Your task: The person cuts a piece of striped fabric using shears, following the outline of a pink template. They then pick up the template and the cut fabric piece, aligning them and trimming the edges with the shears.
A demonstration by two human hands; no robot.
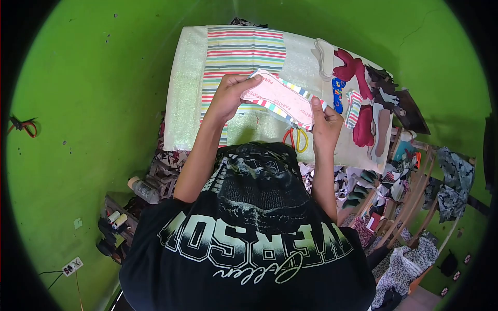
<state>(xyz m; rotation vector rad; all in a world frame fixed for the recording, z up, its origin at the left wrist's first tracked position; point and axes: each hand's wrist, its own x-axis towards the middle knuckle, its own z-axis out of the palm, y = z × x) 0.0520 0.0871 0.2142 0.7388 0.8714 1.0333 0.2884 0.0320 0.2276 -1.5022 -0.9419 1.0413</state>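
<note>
Insole-shaped piece (280, 101) hangs over the middle of the table (181, 106). The left hand (223, 98) pinches one end between thumb and fingers; the right hand (328, 127) grips the other, thumb on top, its rear fingertips hidden. Uneven pulling could pucker the striped margin; a slack pinch could drop it onto the scissors (307, 140) near the table's near edge. Maroon pieces (363, 136) crowd the table's right side; its left offers more room for moving.

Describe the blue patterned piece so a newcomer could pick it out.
On the pale table, look past the striped cloth to the right side. There the narrow blue piece lies beside the plain maroon fabric; its multicoloured print on bright blue sets it apart.
</note>
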